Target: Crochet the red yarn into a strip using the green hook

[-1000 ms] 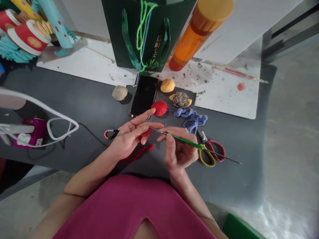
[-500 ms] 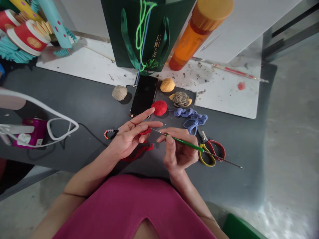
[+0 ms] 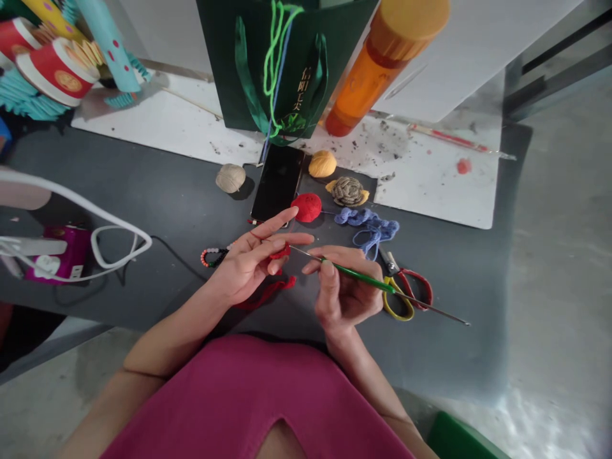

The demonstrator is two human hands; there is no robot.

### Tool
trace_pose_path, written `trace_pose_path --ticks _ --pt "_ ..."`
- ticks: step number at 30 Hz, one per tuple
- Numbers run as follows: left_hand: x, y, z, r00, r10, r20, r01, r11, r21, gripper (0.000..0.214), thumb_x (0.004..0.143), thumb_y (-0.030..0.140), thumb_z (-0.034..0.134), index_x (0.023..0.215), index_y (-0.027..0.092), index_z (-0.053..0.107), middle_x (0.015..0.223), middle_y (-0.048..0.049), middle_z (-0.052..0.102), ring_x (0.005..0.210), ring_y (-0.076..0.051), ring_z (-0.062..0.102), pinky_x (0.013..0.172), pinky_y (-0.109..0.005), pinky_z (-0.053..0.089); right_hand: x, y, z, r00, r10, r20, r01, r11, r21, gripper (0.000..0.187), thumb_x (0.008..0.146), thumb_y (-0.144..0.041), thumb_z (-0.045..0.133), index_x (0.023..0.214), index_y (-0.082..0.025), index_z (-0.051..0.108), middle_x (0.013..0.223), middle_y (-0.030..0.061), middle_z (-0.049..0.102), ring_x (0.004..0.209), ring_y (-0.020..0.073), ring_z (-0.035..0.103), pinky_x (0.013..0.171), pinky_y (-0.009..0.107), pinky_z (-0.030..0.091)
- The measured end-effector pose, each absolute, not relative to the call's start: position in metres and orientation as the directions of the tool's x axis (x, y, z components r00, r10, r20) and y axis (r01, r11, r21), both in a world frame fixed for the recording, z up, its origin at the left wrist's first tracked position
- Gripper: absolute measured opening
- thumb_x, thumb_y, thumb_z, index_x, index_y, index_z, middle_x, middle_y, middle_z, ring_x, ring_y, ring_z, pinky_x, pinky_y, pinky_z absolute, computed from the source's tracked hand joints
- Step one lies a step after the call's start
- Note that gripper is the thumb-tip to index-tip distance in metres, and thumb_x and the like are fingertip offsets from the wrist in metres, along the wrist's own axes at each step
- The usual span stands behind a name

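I see left hand (image 3: 246,261) pinching red crochet piece (image 3: 281,252) above grey table (image 3: 459,268), right hand (image 3: 348,287) pinching green-handled crochet hook (image 3: 363,277), its rear shaft overlapping scissors (image 3: 393,268), red yarn ball (image 3: 308,208) and phone (image 3: 278,185) just beyond.

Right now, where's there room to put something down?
Right of the scissors, below the white board, the table is bare, though the hook pokes over part of it. Another bare patch lies between the white cable and the beige ball. It's crowded beyond the left fingers: phone, red ball, blue yarn.
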State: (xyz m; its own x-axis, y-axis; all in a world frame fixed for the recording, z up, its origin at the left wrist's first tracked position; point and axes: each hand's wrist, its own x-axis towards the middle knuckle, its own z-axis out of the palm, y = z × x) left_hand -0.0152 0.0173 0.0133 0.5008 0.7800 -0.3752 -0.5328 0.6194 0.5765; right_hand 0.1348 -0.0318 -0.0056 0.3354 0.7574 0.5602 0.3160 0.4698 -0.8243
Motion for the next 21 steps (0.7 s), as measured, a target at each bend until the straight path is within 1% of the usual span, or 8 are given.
trace_pose_path --ticks 4,7,9,12,15,19,21 --pt "-0.0154 0.0175 0.0141 0.508 0.772 -0.382 -0.517 0.628 0.581 0.041 0.09 0.025 0.081 0.131 0.027 0.079 0.112 -0.0081 0.087 0.053 -0.004 0.042 0.052 -0.019 0.041 0.135 -0.0318 -0.006 0.31 0.771 0.557 0.333 0.461 -0.823 0.018 0.102 -0.019 0.063 0.116 -0.03 0.068 0.095 -0.0006 0.08 0.066 0.0153 0.077 0.064 0.036 0.068" --pt "-0.0151 0.0177 0.0152 0.51 0.773 -0.377 -0.531 0.628 0.568 0.039 0.089 0.024 0.082 0.128 0.027 0.081 0.109 -0.0068 0.087 0.052 -0.004 0.042 0.051 -0.018 0.041 0.1348 -0.0309 -0.0051 0.305 0.77 0.561 0.333 0.465 -0.82 0.017 0.102 -0.018 0.063 0.115 -0.028 0.068 0.095 0.0 0.08 0.067 0.0151 0.077 0.066 0.036 0.068" --pt "-0.0152 0.0178 0.0156 0.511 0.775 -0.373 -0.537 0.626 0.565 0.037 0.089 0.024 0.082 0.126 0.028 0.082 0.107 -0.0062 0.087 0.052 -0.004 0.042 0.051 -0.017 0.04 0.1347 -0.0305 -0.0045 0.307 0.765 0.566 0.332 0.471 -0.817 0.017 0.102 -0.017 0.064 0.114 -0.027 0.068 0.095 0.0008 0.08 0.065 0.0144 0.076 0.064 0.035 0.068" --pt "-0.0157 0.0178 0.0153 0.506 0.774 -0.38 -0.523 0.626 0.579 0.039 0.09 0.024 0.081 0.129 0.027 0.08 0.109 -0.0074 0.087 0.052 -0.004 0.042 0.052 -0.018 0.042 0.135 -0.0311 -0.0047 0.303 0.767 0.566 0.342 0.467 -0.816 0.016 0.102 -0.018 0.063 0.114 -0.027 0.068 0.093 0.0011 0.08 0.066 0.0155 0.077 0.063 0.034 0.068" --pt "-0.0157 0.0177 0.0142 0.505 0.773 -0.383 -0.514 0.626 0.587 0.041 0.09 0.024 0.08 0.132 0.026 0.079 0.111 -0.0081 0.087 0.052 -0.005 0.043 0.052 -0.019 0.043 0.1361 -0.0321 -0.0063 0.288 0.776 0.561 0.35 0.46 -0.816 0.02 0.1 -0.014 0.065 0.116 -0.026 0.068 0.095 0.0017 0.081 0.069 0.0159 0.078 0.063 0.033 0.068" --pt "-0.0147 0.0177 0.0144 0.503 0.782 -0.368 -0.553 0.618 0.558 0.037 0.088 0.023 0.084 0.125 0.027 0.082 0.109 -0.0071 0.087 0.051 -0.003 0.044 0.051 -0.016 0.042 0.136 -0.0312 -0.0077 0.238 0.714 0.658 0.429 0.531 -0.731 0.026 0.096 -0.009 0.069 0.117 -0.023 0.071 0.091 0.0019 0.082 0.079 0.0186 0.082 0.069 0.033 0.07" --pt "-0.0142 0.018 0.0153 0.503 0.78 -0.374 -0.571 0.624 0.534 0.037 0.087 0.022 0.085 0.123 0.027 0.082 0.109 -0.0066 0.087 0.051 -0.002 0.044 0.053 -0.015 0.044 0.1351 -0.03 -0.0076 0.214 0.681 0.701 0.47 0.557 -0.685 0.026 0.097 -0.008 0.069 0.117 -0.023 0.072 0.093 0.0028 0.084 0.082 0.019 0.083 0.066 0.032 0.069"
